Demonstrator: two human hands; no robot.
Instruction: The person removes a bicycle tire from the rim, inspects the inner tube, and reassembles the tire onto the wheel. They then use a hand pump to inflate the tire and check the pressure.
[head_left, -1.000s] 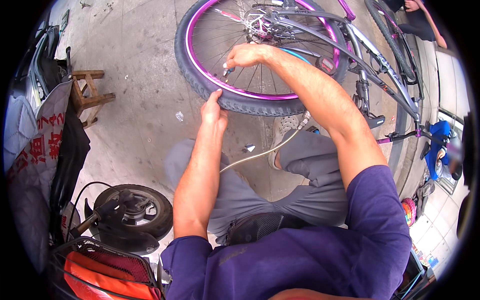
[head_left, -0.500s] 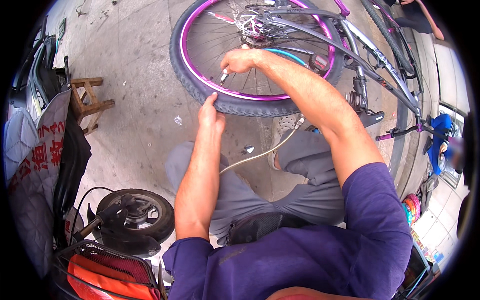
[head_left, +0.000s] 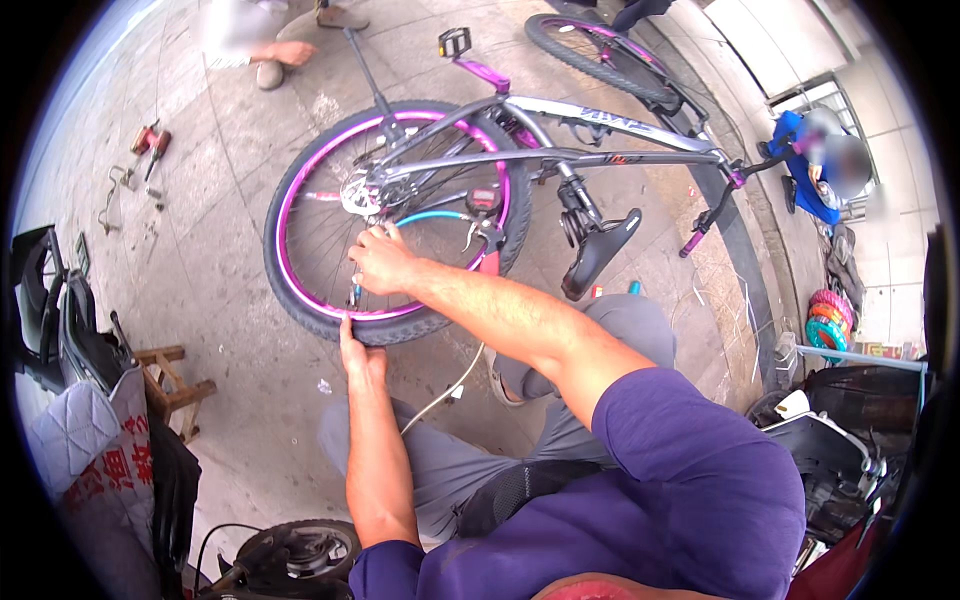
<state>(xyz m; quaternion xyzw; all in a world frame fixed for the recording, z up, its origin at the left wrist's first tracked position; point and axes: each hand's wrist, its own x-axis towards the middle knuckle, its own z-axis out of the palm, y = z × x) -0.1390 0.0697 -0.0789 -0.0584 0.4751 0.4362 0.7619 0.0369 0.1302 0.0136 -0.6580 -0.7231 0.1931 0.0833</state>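
left hand [head_left: 358,352] forward, fingers curled in a grip (thumb side up), right hand [head_left: 383,262] further out, fingers pinched, both forearms bare, extended

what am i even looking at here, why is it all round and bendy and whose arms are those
The picture comes from a wide fisheye camera worn on a person's head, looking down at their own hands, so straight lines bend toward the rim. The two bare arms rising from the lower edge belong to that person, who wears a purple shirt and grey trousers.

In front of them a bicycle stands upside down on the paved ground, saddle down. The left hand grips the black tyre of the wheel with the purple rim. The right hand reaches among the spokes near the valve; whether it holds a small part is too small to tell.

Nearby: a wooden stool, red tools on the ground, and a loose wheel.
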